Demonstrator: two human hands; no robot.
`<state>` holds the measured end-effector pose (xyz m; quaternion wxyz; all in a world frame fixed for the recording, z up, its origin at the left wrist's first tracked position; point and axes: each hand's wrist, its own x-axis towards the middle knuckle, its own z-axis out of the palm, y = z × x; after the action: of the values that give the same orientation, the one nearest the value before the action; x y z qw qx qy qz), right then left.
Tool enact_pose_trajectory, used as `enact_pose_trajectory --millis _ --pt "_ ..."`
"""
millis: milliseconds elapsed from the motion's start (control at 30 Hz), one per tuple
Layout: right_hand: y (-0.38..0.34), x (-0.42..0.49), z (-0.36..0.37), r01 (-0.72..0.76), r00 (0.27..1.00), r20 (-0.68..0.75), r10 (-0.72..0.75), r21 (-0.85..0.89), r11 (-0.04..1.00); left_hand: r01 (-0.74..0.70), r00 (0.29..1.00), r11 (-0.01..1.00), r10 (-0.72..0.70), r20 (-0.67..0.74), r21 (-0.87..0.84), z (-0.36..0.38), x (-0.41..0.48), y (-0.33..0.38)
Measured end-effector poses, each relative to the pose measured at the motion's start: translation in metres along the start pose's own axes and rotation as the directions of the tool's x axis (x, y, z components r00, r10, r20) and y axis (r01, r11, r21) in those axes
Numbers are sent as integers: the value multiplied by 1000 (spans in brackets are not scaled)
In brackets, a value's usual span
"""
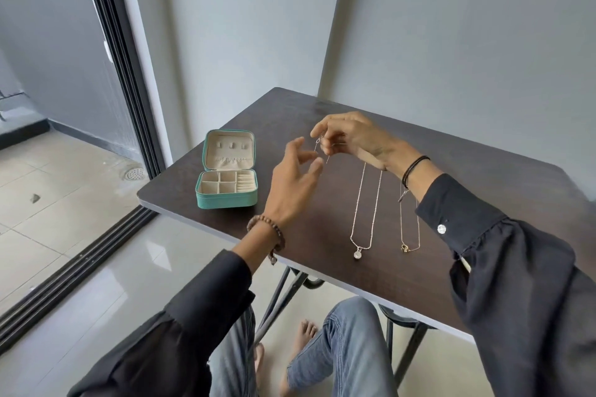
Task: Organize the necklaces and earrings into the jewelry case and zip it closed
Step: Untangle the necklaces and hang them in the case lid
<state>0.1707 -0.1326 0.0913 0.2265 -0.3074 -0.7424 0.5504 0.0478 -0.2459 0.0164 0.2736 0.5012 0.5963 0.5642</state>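
Observation:
A teal jewelry case [226, 197] stands open at the table's left corner, its beige lid upright and its compartments showing nothing inside. My right hand [353, 138] is raised above the table and pinches a thin silver earring [320, 146] that hangs from its fingertips. My left hand [295, 176] hovers just left of it with relaxed, spread fingers, holding nothing. A silver necklace [367, 203] with a round pale pendant lies stretched on the dark table. A gold necklace [410, 237] with a small ring pendant lies to its right, its top hidden by my right wrist.
The dark wooden table [322, 267] stands in a corner against grey walls [451, 42]. A sliding glass door with a floor track [96, 235] is at the left. My knees and bare feet are under the table's near edge.

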Motion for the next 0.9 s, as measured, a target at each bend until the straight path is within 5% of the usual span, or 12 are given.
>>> enact_pose_trajectory --millis 333,433,633,900 --pt "-6 -5 -16 71 978 -210 -17 255 964 201 980 967 -196 44 -159 3 -21 -28" --pt "-5 -5 -23 98 953 -303 1 312 945 243 970 905 -226 89 -348 1 -26 -25" --pt "5 -2 -38 59 931 -365 33 236 970 335 942 803 -301 151 -493 -3 -40 -22" --pt "14 0 -42 21 922 -383 58 199 980 357 932 795 -270 240 -491 -8 -44 -23"
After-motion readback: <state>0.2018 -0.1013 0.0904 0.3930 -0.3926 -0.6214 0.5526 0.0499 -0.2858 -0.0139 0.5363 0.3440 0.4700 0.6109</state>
